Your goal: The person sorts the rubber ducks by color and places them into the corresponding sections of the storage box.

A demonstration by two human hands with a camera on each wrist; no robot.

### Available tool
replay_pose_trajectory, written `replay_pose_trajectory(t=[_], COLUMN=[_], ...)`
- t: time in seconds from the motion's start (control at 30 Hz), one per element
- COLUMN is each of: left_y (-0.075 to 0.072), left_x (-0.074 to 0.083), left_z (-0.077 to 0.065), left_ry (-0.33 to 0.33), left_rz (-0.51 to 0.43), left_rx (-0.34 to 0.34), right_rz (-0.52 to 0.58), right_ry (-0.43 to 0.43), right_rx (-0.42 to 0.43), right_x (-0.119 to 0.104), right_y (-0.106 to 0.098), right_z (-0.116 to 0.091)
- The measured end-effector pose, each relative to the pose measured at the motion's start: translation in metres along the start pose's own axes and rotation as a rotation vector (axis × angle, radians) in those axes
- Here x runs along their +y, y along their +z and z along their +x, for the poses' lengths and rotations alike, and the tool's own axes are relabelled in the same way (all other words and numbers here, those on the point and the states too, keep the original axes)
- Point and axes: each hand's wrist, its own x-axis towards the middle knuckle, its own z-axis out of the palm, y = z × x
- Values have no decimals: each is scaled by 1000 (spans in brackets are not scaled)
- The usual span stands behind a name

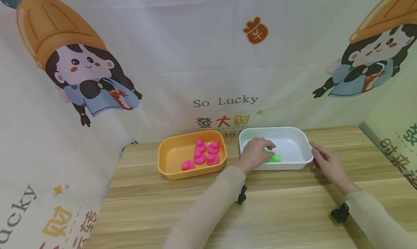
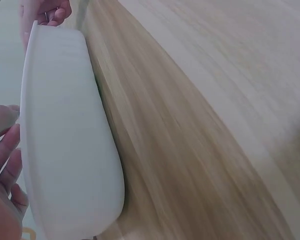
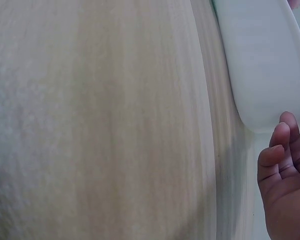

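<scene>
My left hand reaches over the near left rim of a white plastic tray, thumb and forefinger apart. Bright green rounded toys lie beneath its fingers, partly covered, so their shape and number are unclear. In the left wrist view, the tray's wall hides what the fingertips touch. At the tray's right end, my right hand holds the rim. The right wrist view shows its curled fingers against the outside of that end.
Left of the white tray stands an orange tray with several pink rubber ducks, most in its right half. Both trays are on a wood-grain table, near its back edge. A printed cloth hangs close behind.
</scene>
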Motion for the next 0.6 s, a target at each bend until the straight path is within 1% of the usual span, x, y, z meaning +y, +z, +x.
replay_pose_trajectory(t=[0.2,0.33,0.43,0.6], left_y=[-9,-13,-17,-23], left_x=[-5,-8,-7,-10], left_z=[-9,-16,-24,-44], left_ry=[48,102,136,152], left_rz=[-30,-28,-42,-67], left_rx=[-13,-23,-37,-74], right_rz=[-4,-10,-5,52], right_ry=[-5,-8,-13,-30], right_rx=[-13,-15,-8,-13], right_x=[0,2,4,8], right_y=[-1,-3,-6,-13], right_z=[3,2,0,-5])
